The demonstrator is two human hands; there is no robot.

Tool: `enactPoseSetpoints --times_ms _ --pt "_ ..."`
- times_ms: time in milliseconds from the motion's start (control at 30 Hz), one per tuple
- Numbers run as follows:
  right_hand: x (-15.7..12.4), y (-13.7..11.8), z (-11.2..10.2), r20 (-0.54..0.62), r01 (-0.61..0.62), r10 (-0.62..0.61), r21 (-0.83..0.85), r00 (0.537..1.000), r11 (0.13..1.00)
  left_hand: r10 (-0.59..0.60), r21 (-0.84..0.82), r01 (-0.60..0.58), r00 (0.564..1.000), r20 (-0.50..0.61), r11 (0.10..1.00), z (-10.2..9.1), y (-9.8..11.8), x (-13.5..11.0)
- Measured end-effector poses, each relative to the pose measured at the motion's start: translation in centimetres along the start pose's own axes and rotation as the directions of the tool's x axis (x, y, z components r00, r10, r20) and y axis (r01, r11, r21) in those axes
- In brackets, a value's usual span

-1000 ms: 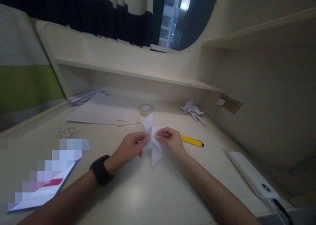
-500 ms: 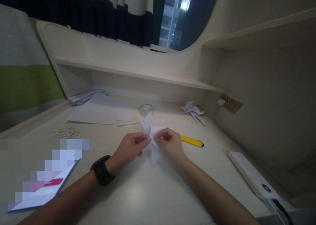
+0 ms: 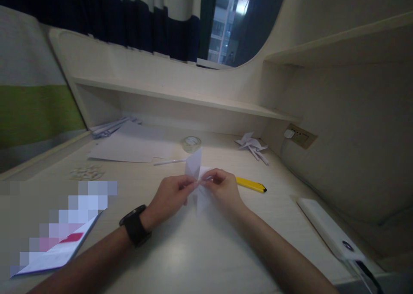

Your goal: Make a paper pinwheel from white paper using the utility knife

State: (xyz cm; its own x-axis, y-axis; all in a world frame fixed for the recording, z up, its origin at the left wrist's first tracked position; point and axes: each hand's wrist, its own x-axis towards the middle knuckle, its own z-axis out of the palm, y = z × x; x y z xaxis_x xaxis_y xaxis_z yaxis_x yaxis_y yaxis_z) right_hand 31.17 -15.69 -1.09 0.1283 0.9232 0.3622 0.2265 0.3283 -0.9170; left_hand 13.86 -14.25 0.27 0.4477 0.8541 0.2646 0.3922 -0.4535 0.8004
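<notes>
A white folded paper pinwheel (image 3: 192, 164) is held just over the desk, one blade standing up and another pointing down toward me. My left hand (image 3: 172, 190), with a black watch on its wrist, pinches the paper near its centre. From the other side my right hand (image 3: 224, 186) also has thumb and forefinger closed at the centre, the fingertips of both hands meeting there. Part of the paper lies hidden behind my right fingers. Just right of that hand lies a yellow utility knife (image 3: 251, 184), its near end covered by the hand.
A clear tape roll (image 3: 192, 143) and a thin white paper stick (image 3: 169, 161) lie behind the paper. White sheets (image 3: 132, 143) are at the back left, finished paper pinwheels (image 3: 251, 144) at the back right. A white power strip-like box (image 3: 329, 227) lies right, small pale pieces (image 3: 87, 172) left.
The upright blade has shifted slightly right and turned. My fingertips have come closer together at the paper's centre.
</notes>
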Motion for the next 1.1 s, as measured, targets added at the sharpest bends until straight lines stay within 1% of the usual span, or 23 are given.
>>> enactPoseSetpoints --times_ms 200,367,500,667,767,967,1100 --pt "-0.1 0.3 0.2 -0.034 -0.067 0.068 0.027 0.997 0.997 -0.017 -0.044 0.018 1.0 0.021 0.999 0.1 0.1 0.2" --pt "-0.3 0.2 0.3 -0.042 -0.095 0.096 0.028 0.994 0.995 -0.049 -0.074 0.052 0.998 0.04 0.996 0.0 0.0 0.4" --pt "-0.3 0.3 0.4 -0.043 -0.084 0.088 0.103 0.995 0.991 -0.042 -0.09 0.044 0.999 0.027 0.995 -0.1 0.2 0.3" --pt "-0.1 0.5 0.5 -0.023 -0.139 0.145 0.178 0.989 0.974 -0.045 -0.104 0.046 0.999 0.017 0.993 -0.2 0.2 0.3" --pt "0.1 0.9 0.5 -0.015 -0.145 0.152 0.227 0.988 0.963 -0.048 -0.102 0.049 0.999 0.017 0.994 -0.1 0.0 0.4" --pt "0.3 1.5 0.3 -0.001 -0.145 0.149 0.216 0.989 0.966 -0.08 -0.136 0.082 0.997 0.021 0.987 -0.2 0.2 0.5" --pt "0.2 1.4 0.4 0.007 -0.162 0.164 0.214 0.986 0.963 -0.094 -0.113 0.097 0.995 0.029 0.989 -0.1 0.2 0.5"
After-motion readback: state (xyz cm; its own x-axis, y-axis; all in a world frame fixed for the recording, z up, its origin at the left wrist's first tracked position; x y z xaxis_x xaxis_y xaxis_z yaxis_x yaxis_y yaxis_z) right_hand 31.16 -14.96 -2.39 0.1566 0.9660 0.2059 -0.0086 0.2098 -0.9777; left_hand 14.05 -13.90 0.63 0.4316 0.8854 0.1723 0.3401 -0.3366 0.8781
